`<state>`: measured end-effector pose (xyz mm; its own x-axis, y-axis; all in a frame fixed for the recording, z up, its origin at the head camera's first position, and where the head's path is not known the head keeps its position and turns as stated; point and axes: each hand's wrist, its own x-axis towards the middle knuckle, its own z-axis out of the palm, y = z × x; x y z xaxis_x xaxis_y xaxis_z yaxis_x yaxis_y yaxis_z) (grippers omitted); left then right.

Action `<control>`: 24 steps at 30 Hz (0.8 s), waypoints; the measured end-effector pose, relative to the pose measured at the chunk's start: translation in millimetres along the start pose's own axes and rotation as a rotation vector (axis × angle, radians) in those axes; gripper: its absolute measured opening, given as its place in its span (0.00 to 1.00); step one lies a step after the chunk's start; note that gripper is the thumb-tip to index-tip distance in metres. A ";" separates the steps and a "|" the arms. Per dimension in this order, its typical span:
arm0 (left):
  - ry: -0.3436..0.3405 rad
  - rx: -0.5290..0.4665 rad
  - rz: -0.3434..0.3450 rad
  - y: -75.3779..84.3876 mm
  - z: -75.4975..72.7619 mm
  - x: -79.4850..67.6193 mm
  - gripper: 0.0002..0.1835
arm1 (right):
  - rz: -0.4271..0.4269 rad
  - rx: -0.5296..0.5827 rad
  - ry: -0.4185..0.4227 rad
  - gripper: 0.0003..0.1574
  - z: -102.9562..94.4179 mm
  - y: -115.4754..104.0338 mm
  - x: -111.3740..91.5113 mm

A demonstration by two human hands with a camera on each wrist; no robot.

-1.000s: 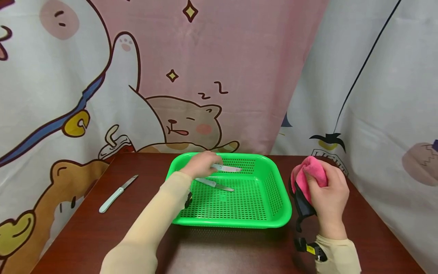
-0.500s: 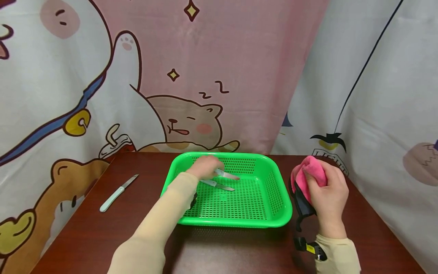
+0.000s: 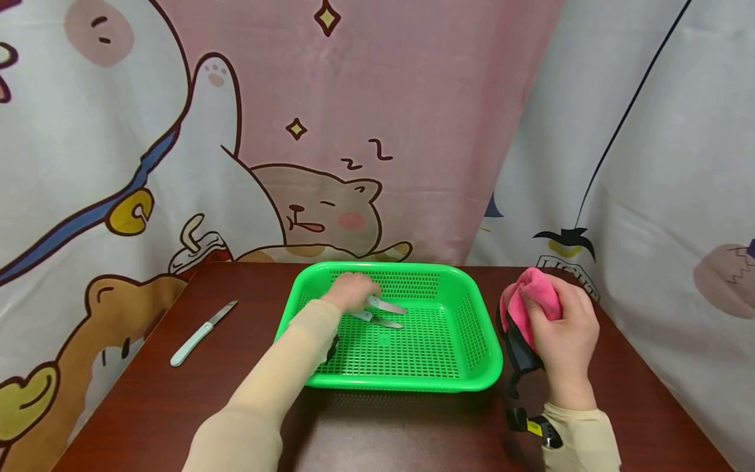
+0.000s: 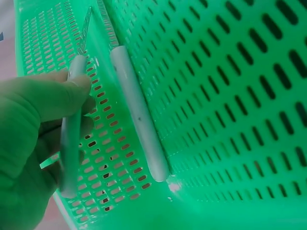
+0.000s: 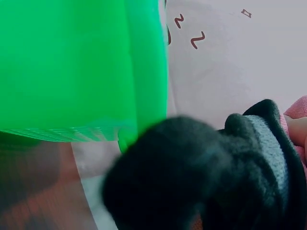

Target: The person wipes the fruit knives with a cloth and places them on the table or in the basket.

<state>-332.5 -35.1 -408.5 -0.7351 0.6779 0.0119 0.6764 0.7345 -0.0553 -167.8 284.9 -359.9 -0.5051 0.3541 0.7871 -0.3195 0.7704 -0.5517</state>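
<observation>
My left hand (image 3: pixel 354 292) is inside a green plastic basket (image 3: pixel 407 383), gripping a small paring knife (image 3: pixel 389 305) by its pale handle. The blade points right, just above a second paring knife (image 3: pixel 386 323) lying on the basket floor. In the left wrist view, thumb and fingers wrap the held handle, and the other knife's handle (image 4: pixel 139 115) lies apart beside it. To the right of the basket, my right hand (image 3: pixel 569 334) clutches a bunched pink and black cloth (image 3: pixel 545 295). Its dark side (image 5: pixel 168 172) fills much of the right wrist view.
A third paring knife (image 3: pixel 197 337) lies on the dark red-brown table (image 3: pixel 413 436), left of the basket, blade pointing away. A cartoon-printed curtain (image 3: pixel 425 131) hangs behind the table.
My left hand has moved slightly right and lowered the knife toward the one on the basket floor. The right hand and its cloth have stayed in place.
</observation>
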 end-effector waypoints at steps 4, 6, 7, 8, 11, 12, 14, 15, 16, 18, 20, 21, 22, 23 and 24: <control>-0.037 -0.004 -0.026 0.6 1.2 0.7 0.10 | -0.003 0.003 -0.002 0.22 -0.4 1.2 0.7; -0.052 -0.008 -0.035 0.9 1.5 0.6 0.10 | -0.005 0.008 -0.002 0.22 -0.8 1.4 0.8; -0.057 -0.004 -0.038 1.3 1.0 0.2 0.11 | -0.006 0.007 -0.003 0.22 -1.1 1.6 0.9; -0.060 -0.004 -0.039 1.5 0.9 -0.1 0.12 | -0.004 0.008 -0.004 0.22 -1.6 1.6 0.8; -0.049 -0.026 -0.040 1.1 1.0 -1.7 0.17 | -0.001 0.006 -0.010 0.22 -2.1 1.1 0.5; -0.047 -0.036 -0.041 0.9 0.3 -2.7 0.18 | 0.000 0.005 -0.012 0.22 -2.1 1.0 0.4; -0.045 -0.062 -0.045 0.5 -1.6 -4.1 0.20 | 0.002 0.003 -0.015 0.22 -1.8 1.1 0.4; -0.045 -0.074 -0.047 0.4 -2.4 -4.7 0.20 | 0.000 0.001 -0.016 0.22 -1.7 1.3 0.6; -0.049 -0.079 -0.049 0.3 -3.7 -5.0 0.20 | -0.001 0.001 -0.014 0.22 -1.6 1.5 0.6; -0.054 -0.089 -0.052 0.5 -6.7 -5.8 0.20 | -0.002 0.002 -0.012 0.22 -1.5 2.2 0.7; -0.049 -0.098 -0.047 1.0 -9.8 -6.4 0.20 | -0.001 0.002 -0.011 0.22 -1.8 2.4 0.5; -0.045 -0.110 -0.043 1.3 -12.2 -7.1 0.20 | -0.001 0.002 -0.012 0.22 -1.9 2.5 0.3; -0.044 -0.125 -0.040 1.8 -15.4 -8.0 0.20 | 0.001 0.001 -0.013 0.22 -2.0 2.6 0.1; -0.041 -0.140 -0.037 2.3 -19.0 -9.3 0.21 | 0.003 0.000 -0.014 0.23 -2.0 2.8 0.0; -0.040 -0.157 -0.033 2.8 -23.2 -10.7 0.21 | 0.006 -0.003 -0.014 0.23 -2.1 2.8 -0.2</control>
<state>-321.7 -39.5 -385.7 -0.7563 0.6536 -0.0286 0.6483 0.7546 0.1015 -166.9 288.1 -361.0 -0.5179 0.3513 0.7800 -0.3143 0.7699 -0.5554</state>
